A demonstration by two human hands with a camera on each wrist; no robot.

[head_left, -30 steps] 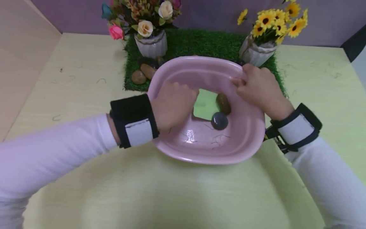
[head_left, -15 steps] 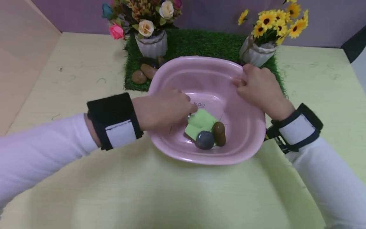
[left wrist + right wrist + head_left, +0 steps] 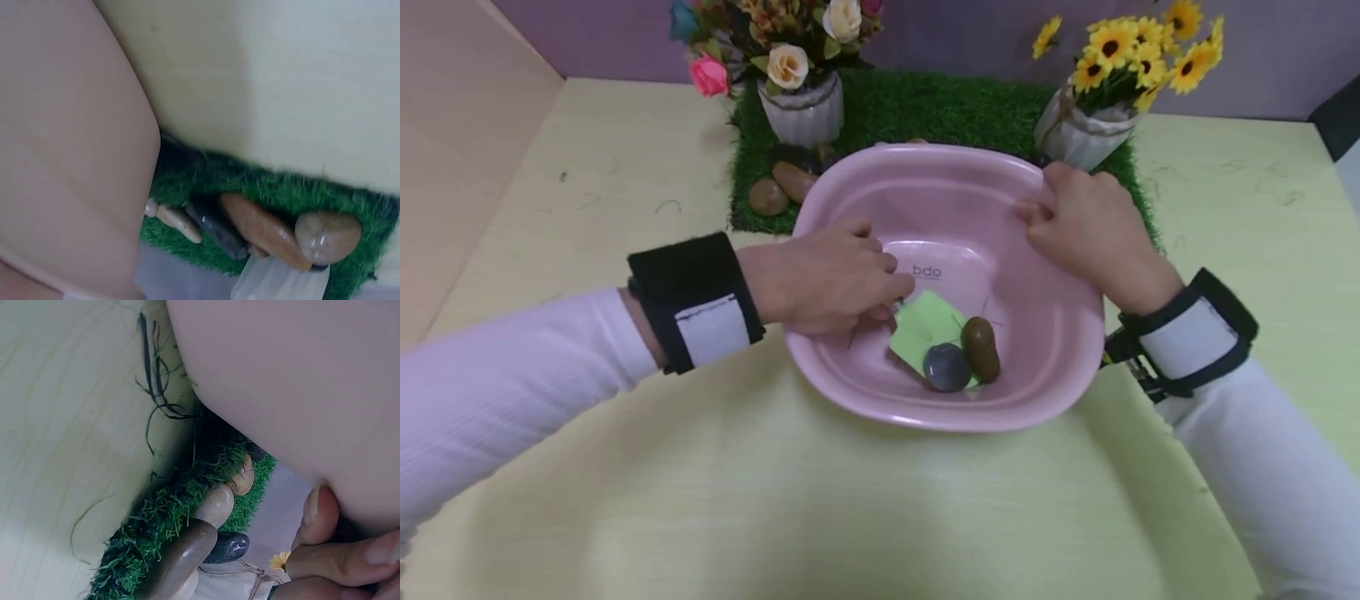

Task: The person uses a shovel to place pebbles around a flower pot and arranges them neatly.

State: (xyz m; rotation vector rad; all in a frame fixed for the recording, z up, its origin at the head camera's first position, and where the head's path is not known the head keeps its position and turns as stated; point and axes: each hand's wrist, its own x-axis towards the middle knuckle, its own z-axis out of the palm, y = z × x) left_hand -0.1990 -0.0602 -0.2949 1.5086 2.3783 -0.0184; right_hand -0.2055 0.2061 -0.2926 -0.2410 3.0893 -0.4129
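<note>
A pink plastic basin [image 3: 947, 417] stands with its far part over the turf mat. Inside it lie a light green square pad [image 3: 917, 321], a round dark grey stone [image 3: 947, 368] and an elongated brown stone [image 3: 981, 348]. My left hand [image 3: 842, 279] reaches across the basin's left rim, loosely bent fingers spread just left of the pad; nothing shows in its grasp. With my right hand [image 3: 1090, 229] I grip the basin's far right rim. In the right wrist view its fingers [image 3: 337, 562] lie against the basin's outer wall.
Behind the basin lies a green artificial turf mat [image 3: 940, 104] with several smooth stones [image 3: 768, 197]. A pot of roses [image 3: 805, 108] stands back left, a pot of yellow sunflowers [image 3: 1086, 137] back right. Loose fibres lie on the pale table [image 3: 850, 508].
My left hand drew back leftward and its fingers loosened. The pad and both stones shifted toward the basin's near side, exposing lettering on its floor. The right hand kept its grip.
</note>
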